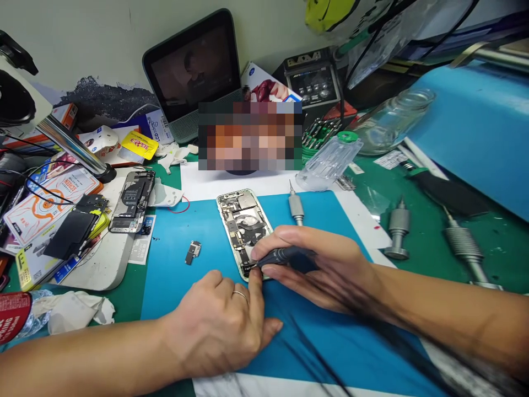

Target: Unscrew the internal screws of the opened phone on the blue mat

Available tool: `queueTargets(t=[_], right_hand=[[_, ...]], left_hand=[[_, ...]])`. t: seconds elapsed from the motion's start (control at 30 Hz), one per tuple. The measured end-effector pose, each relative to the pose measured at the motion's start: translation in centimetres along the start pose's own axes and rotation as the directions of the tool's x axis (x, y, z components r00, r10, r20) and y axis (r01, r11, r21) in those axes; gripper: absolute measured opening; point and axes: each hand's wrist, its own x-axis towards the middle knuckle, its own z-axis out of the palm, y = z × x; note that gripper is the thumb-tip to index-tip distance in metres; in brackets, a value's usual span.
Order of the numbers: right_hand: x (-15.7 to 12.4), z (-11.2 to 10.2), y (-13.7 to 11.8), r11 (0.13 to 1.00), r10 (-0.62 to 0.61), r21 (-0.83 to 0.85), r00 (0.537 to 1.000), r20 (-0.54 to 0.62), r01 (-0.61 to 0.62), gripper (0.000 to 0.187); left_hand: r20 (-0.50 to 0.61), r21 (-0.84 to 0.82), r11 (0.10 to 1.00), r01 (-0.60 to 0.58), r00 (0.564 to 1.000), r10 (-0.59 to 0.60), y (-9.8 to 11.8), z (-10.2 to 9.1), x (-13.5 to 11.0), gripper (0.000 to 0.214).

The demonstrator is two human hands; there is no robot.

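An opened smartphone (pixel 243 220) lies on the blue mat with its inner parts exposed. My left hand (pixel 225 320) rests at its lower end, the index finger stretched out and touching the bottom edge; the other fingers are curled and the thumb points away. In my right hand (pixel 318 264) is a dark tool that looks like tweezers (pixel 285 256), its tip at the phone's lower inside. Part of the phone's lower right side is hidden by that hand. A small metal-and-black phone part (pixel 193 252) sits on the mat to the left.
A second opened phone (pixel 133 201) lies on a white stand base at the left. Behind my right hand stands a small screwdriver (pixel 295 204); more metal tools (pixel 399 229) are at the right. A clear container (pixel 328 162) and a glass jar (pixel 397 118) stand behind. Dark blurred strands cross the foreground.
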Motion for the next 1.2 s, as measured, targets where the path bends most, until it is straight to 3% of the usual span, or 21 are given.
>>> queueTargets(t=[0.2,0.43,0.8,1.07,1.2], right_hand=[[0.1,-0.1,0.2,0.99,-0.139,0.011,0.99,0.025,0.139,0.029],[0.0,0.0,-0.4,0.999,-0.032,-0.002,0.999,0.023,0.032,0.024],[0.7,-0.5,-0.2,0.987,-0.119,-0.104,0.992,0.043,0.123,0.022],[0.2,-0.1,0.3,0.973,-0.202,-0.124,0.978,-0.06,0.194,0.066],[0.2,-0.1,0.4,0.968,-0.226,-0.133,0.971,-0.078,0.215,0.072]], left_hand=[[-0.09,-0.033,0.999,0.022,0.996,-0.025,0.1,-0.8,0.1,0.044],[-0.071,0.021,0.997,0.08,0.994,-0.079,0.2,-1.1,0.2,0.047],[-0.05,0.048,0.991,0.122,0.991,-0.12,0.0,-0.8,0.3,0.047],[-0.031,0.056,0.992,0.115,0.993,-0.113,0.1,-0.7,0.2,0.048],[-0.019,0.043,0.992,0.116,0.993,-0.115,0.1,-0.6,0.1,0.049]])
